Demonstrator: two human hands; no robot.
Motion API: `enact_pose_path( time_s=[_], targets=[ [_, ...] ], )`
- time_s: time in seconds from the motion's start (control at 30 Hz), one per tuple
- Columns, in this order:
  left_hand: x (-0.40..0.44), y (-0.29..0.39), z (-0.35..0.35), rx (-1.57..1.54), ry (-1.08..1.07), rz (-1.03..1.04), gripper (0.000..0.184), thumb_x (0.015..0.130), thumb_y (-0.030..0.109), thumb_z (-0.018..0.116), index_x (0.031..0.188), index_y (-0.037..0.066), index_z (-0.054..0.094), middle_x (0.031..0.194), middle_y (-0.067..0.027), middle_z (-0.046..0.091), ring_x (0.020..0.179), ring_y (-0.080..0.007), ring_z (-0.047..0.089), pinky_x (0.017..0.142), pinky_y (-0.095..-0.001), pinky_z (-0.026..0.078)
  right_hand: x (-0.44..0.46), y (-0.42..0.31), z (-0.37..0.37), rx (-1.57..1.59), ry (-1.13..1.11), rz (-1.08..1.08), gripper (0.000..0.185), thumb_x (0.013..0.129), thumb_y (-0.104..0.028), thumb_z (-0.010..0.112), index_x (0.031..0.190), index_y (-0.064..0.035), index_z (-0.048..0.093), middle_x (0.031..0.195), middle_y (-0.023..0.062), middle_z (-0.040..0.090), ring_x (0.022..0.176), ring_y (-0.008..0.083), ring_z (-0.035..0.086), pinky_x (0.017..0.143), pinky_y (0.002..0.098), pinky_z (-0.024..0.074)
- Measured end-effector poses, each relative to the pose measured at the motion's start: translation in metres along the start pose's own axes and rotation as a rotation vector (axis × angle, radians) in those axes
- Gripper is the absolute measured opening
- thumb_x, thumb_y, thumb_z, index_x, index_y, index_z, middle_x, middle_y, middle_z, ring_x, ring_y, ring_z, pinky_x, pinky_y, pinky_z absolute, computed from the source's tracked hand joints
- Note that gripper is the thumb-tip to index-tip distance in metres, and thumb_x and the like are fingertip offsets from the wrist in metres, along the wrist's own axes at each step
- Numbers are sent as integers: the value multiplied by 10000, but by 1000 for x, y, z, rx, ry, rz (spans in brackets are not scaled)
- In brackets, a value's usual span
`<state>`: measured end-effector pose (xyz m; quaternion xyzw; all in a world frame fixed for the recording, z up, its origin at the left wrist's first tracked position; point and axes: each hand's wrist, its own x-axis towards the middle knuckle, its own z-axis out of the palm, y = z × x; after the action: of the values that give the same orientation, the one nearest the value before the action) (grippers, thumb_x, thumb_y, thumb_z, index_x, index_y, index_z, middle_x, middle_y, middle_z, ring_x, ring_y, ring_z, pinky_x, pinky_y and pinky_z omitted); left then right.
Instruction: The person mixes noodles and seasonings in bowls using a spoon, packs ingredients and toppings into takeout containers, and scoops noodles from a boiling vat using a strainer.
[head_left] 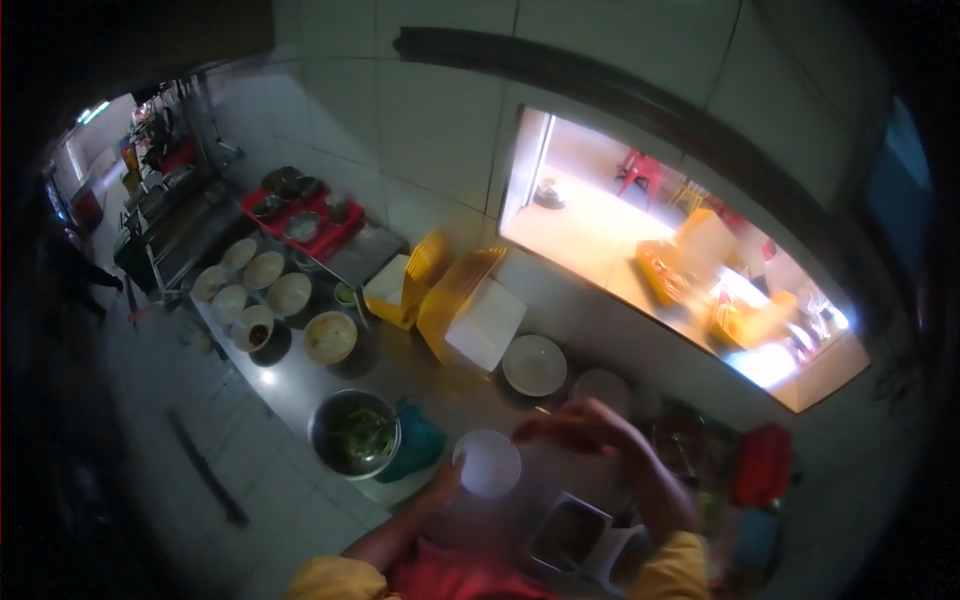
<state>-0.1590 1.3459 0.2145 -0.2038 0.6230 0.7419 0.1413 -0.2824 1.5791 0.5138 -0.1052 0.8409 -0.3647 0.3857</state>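
Observation:
A white bowl (488, 464) is tilted up at the front of the steel counter, its inside facing me. Closed on the bowl's left rim is my left hand (446, 482). My right hand (580, 427) hovers just above and to the right of the bowl, apart from it. Its fingers are smeared and dark, so I cannot make out whether they hold anything. To the left, a steel bowl of green leaves (357, 434) stands beside a teal bag (418, 443). Below my right arm sits a square metal container (571, 531).
Several pale bowls (289, 294) stand at the counter's left end, one with dark liquid. A red tray (302, 222) holds small dishes. Yellow and white baskets (474, 310) and a white plate (535, 365) line the wall. A serving window (600, 240) opens above.

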Motion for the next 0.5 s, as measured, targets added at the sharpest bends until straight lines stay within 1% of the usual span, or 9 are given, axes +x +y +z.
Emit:
enact_pose_path(
  time_s=[0.03,0.1,0.17,0.23,0.33,0.4,0.43,0.47,0.5],
  targets=[
    [-16,26,7,241,123,154,513,894,439,440,1110,-20,511,865,-145,609,780,-244,598,742,-352,470,6,7,-9,-6,7,-1,342,853,-353,545,955,-38,628,737,24,608,640,94,547,584,269,447],
    [-18,30,10,389,104,242,485,887,418,465,1094,-17,520,830,-132,604,769,-225,596,719,-341,475,25,29,-22,175,286,-177,336,869,-326,532,991,-25,617,771,29,615,642,83,540,583,262,453],
    [-23,34,11,540,80,337,458,880,397,491,1078,-13,530,796,-118,599,759,-206,595,697,-331,480,33,36,-26,288,330,-193,333,872,-319,529,991,-20,613,773,34,616,649,87,544,589,261,454],
    [-42,35,3,215,-98,100,415,880,379,501,1076,14,522,842,-116,582,751,-184,592,673,-319,491,30,37,-25,398,354,-211,329,875,-312,527,991,-15,608,776,39,617,656,91,547,596,259,456],
    [-66,5,-32,-42,-75,-90,432,890,389,476,1133,32,444,929,-125,554,698,-187,591,647,-315,511,38,36,-20,573,280,-114,351,887,-296,506,1075,-3,549,814,55,614,673,113,563,612,265,464],
    [-85,-17,-64,-155,-52,-162,454,894,399,462,1165,41,391,973,-140,539,675,-195,596,634,-321,520,57,39,-9,781,255,-450,427,870,-303,534,1169,-5,467,979,90,587,840,162,569,736,303,466],
    [-99,-28,-81,-269,-54,-225,479,898,408,447,1197,49,338,1017,-155,524,653,-204,600,622,-327,530,61,35,-1,792,201,-451,427,870,-303,534,1169,-5,467,979,90,587,840,162,569,736,303,466],
    [-120,-24,-89,-279,-3,-228,479,898,408,447,1197,49,338,1017,-155,524,653,-204,600,622,-327,530,54,18,5,569,328,-537,486,855,-311,555,1208,-1,430,1087,119,536,952,196,534,814,325,438],
    [-141,-1,-92,-293,183,-151,495,901,412,437,1213,51,302,1004,-160,527,654,-210,604,608,-323,533,55,8,8,343,461,-628,549,841,-319,576,1247,3,393,1195,149,485,1063,231,500,892,346,409]
  ],
)
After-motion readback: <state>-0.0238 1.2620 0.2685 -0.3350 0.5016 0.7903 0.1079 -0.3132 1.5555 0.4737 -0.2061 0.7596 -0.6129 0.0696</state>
